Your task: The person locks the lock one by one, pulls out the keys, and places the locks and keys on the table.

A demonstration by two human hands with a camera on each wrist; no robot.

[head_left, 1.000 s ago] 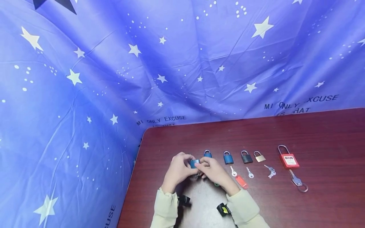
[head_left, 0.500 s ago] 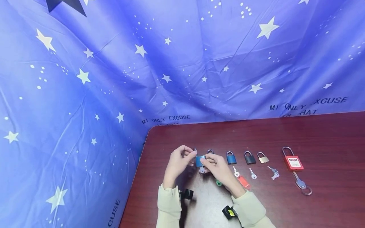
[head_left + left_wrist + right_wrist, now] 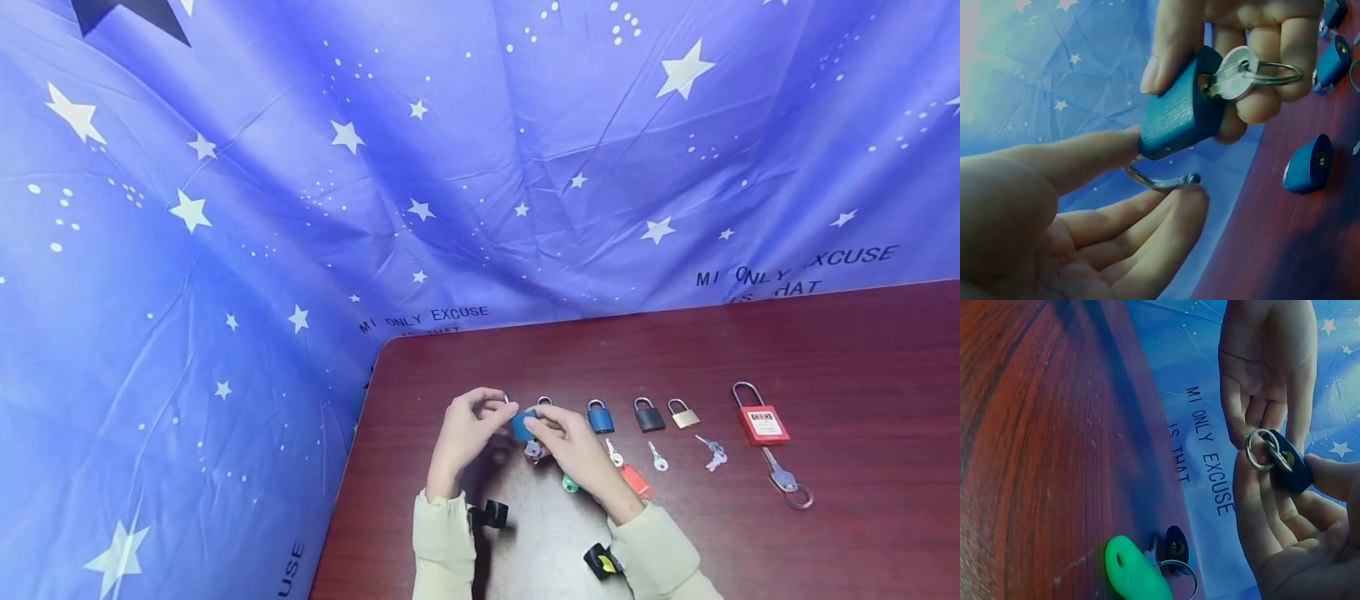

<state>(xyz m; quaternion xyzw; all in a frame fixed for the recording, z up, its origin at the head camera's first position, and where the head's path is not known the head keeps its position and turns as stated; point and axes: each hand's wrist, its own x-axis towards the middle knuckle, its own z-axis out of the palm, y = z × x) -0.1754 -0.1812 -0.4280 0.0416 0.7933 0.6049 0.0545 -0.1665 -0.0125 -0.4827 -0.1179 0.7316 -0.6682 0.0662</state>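
Observation:
A blue padlock (image 3: 522, 427) is held up between both hands over the left part of the table. Its shackle (image 3: 1157, 181) is swung out, with the free end exposed. My right hand (image 3: 573, 446) grips the lock body between thumb and fingers. On the other side, my left hand (image 3: 462, 437) has its thumb at the body's edge and a forefinger against the shackle's tip. A silver key (image 3: 1233, 78) sits in the keyhole at the bottom, and a metal ring (image 3: 1262, 450) hangs from it.
A row of padlocks runs rightward: blue (image 3: 600, 417), black (image 3: 648, 415), brass (image 3: 683, 413) and red (image 3: 761, 423). Keys lie before them, one with a red tag (image 3: 637, 481). Another blue padlock (image 3: 1310, 165) and a green key tag (image 3: 1135, 569) lie near my right hand. A starry curtain (image 3: 420, 250) stands behind.
One second ago my hands covered most of the padlock. Half a second ago its open shackle and key came into sight; since then the body has tilted slightly, with both hands still on it.

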